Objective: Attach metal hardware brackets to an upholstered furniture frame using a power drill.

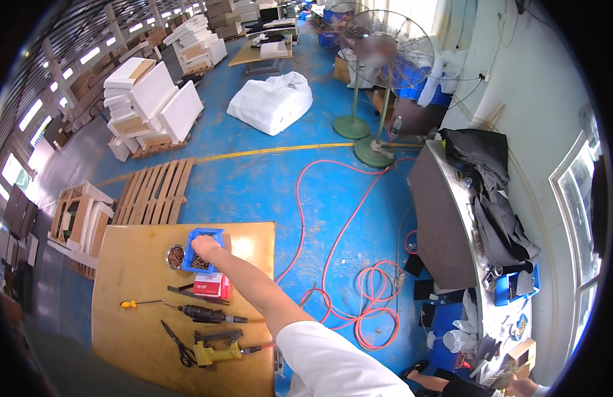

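My right hand (206, 246) reaches over a blue plastic bin (217, 233) on the table, its fingers curled down towards small brownish fasteners (200, 263). Whatever the fingertips hold is hidden. Touching the bin's left side, or nearly so, is a round metal dish (175, 257) of similar small pieces. A red and white box (212, 285) lies just below the bin, close to dark flat strips (198, 295). My left hand is out of sight.
On the table (131, 264) lie a yellow-handled screwdriver (139, 303), a black power driver (210, 314), black scissors (178, 343) and a yellow nail gun (217, 352). Red hose (362, 306) loops over the floor. Another person's leg (429, 382) shows at lower right, beside a cluttered bench (445, 218).
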`<state>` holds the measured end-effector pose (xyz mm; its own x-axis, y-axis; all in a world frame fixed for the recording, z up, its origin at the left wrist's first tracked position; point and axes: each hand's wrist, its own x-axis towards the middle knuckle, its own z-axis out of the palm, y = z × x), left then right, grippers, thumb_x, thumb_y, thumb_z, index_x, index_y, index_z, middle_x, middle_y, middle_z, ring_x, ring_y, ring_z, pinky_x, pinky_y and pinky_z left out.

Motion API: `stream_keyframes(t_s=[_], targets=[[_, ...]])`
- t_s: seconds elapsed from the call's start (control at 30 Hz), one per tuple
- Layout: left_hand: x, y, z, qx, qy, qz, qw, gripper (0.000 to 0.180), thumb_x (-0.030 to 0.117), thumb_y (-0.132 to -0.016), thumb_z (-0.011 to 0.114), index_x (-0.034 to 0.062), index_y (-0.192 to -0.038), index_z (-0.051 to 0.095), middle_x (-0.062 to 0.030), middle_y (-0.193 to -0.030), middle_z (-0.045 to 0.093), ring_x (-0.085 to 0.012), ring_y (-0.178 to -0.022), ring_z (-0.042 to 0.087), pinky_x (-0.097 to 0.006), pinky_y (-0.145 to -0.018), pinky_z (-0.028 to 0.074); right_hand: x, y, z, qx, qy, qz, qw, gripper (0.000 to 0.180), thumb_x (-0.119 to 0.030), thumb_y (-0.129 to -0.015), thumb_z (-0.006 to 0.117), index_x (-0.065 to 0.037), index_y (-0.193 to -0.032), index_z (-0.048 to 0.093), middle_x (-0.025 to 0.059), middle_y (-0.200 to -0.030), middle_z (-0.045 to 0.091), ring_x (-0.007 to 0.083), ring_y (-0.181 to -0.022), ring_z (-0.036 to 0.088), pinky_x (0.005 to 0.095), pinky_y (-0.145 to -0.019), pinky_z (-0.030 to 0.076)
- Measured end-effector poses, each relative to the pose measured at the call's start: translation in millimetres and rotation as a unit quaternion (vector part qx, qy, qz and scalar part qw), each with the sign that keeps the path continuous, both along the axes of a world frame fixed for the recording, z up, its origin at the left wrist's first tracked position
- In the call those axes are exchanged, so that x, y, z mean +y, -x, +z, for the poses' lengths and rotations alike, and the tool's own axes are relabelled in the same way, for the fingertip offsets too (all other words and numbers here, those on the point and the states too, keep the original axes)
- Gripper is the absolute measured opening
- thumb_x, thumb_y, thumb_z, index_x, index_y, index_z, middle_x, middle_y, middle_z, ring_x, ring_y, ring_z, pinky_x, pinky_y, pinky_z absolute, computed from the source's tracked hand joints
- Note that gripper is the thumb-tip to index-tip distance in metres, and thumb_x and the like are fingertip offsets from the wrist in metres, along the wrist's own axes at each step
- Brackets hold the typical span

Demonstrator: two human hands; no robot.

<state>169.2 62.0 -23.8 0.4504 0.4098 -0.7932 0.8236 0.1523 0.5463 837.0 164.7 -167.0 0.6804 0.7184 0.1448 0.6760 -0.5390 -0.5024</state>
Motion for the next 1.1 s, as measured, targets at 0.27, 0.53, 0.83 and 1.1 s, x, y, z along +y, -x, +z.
stream_keyframes(t_s=[0.27,0.53,0.83,1.1], targets=[[-23,-20,23,-0.101,-0.045,-0.017,0.994,0.059,-0.005,-0.087,0.067,0.0056,-0.142,0.049,-0.0124,-0.135,0.055,-0.0194,-0.127,0.051,-0.036,-0.107,0.042,-28,7,-1,0.028,-0.163,-0.072,0.984,0.017,-0.013,-0.089,0.061,-0.004,-0.096,0.074,0.0204,-0.097,0.073,0.0351,-0.09,0.072,0.0456,-0.077,0.057],[-21,-4,-6,-0.254,0.064,-0.024,0.965,0.025,0.007,-0.09,0.07,0.0047,-0.113,0.06,0.0007,-0.087,0.062,-0.0117,-0.078,0.057,-0.028,-0.069,0.049,-124,210,31,0.592,-0.524,-0.068,0.609,0.025,-0.021,-0.106,0.051,-0.006,-0.09,0.063,0.0015,-0.072,0.059,0.0113,-0.065,0.055,0.024,-0.062,0.045],[-37,0,-71,-0.323,0.198,-0.043,0.924,0.019,0.018,-0.104,0.056,0.002,-0.112,0.062,-0.0033,-0.068,0.06,-0.0118,-0.051,0.054,-0.027,-0.047,0.044,-339,541,25,0.659,-0.402,-0.261,0.58,0.011,-0.006,-0.094,0.063,-0.001,-0.102,0.068,0.0043,-0.083,0.063,0.0127,-0.069,0.056,0.0274,-0.059,0.044],[-78,10,-50,-0.406,0.087,-0.191,0.889,0.021,0.009,-0.102,0.056,0.0017,-0.122,0.055,-0.0081,-0.088,0.07,-0.0136,-0.069,0.068,-0.029,-0.054,0.053,-387,637,113,0.471,-0.487,-0.241,0.695,0.009,-0.004,-0.096,0.066,-0.002,-0.102,0.073,0.003,-0.082,0.067,0.0059,-0.062,0.05,0.0219,-0.053,0.036]])
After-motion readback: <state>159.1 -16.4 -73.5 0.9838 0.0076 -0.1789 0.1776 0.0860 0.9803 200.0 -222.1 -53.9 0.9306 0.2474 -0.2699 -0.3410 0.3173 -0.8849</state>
